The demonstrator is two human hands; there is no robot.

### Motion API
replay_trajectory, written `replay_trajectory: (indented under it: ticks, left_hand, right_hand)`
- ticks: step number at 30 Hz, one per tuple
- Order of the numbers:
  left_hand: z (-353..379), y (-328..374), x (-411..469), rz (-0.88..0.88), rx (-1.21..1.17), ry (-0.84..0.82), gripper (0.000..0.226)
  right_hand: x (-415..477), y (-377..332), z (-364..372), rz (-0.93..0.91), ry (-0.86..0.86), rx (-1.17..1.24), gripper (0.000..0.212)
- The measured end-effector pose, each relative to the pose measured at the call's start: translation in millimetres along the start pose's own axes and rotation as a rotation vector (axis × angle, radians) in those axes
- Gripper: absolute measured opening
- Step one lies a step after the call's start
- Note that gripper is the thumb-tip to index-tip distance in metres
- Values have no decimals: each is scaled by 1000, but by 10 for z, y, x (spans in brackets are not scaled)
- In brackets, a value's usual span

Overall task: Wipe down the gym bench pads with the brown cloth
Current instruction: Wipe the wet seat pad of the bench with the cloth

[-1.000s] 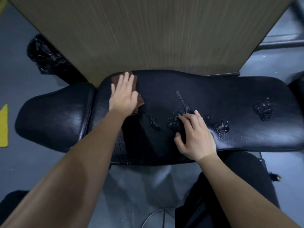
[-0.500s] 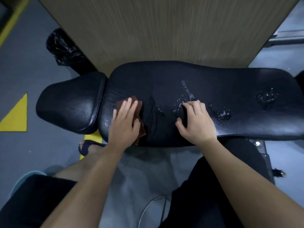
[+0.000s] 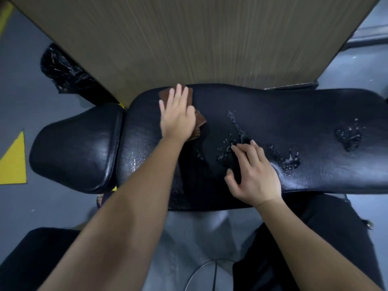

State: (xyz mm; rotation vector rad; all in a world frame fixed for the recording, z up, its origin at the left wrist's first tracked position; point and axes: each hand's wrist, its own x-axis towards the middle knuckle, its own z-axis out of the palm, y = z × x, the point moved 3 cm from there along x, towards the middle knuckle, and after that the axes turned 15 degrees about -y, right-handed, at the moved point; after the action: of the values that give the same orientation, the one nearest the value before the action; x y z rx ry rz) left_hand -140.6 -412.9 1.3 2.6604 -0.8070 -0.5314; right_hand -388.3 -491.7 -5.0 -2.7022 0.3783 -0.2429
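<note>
One brown cloth [image 3: 190, 97], flat under the left hand [image 3: 177, 117], now at the long pad's [image 3: 273, 114] far edge, up from the near edge half a second ago: one stroke completed. Right hand [image 3: 253, 175] rests open, empty, beside unwiped droplets [image 3: 290, 159]. No readable writing.

Black gym bench pads [image 3: 294, 114] carry a brown cloth [image 3: 189, 97] and wet droplet patches [image 3: 349, 134].
</note>
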Motion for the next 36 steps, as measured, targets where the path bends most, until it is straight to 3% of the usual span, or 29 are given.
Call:
replay_trajectory:
  ticks: [5, 9, 16, 20, 24, 29, 36]
  left_hand:
    - [227, 342, -439, 7, 35, -70, 69]
    - [470, 494, -1147, -37, 5, -22, 73]
    - [489, 20, -1873, -169, -26, 35, 74]
    - [306, -482, -1787, -191, 24, 101, 65]
    - [16, -844, -1177, -240, 32, 85, 58]
    - [-132, -575, -307, 78, 81, -45, 55]
    - [165, 252, -71, 264, 153, -115, 56]
  right_hand:
    - [-5, -4, 8, 37, -76, 30, 59]
    - [-37, -34, -34, 86, -135, 52, 60]
    - [-89, -85, -53, 117, -159, 50, 53]
    - [-68, -70, -56, 114, -162, 65, 53]
    - [-59, -47, -10, 74, -55, 61, 54]
    - [-5, 4, 41, 13, 5, -11, 56]
    - [-7, -9, 7, -23, 39, -19, 55]
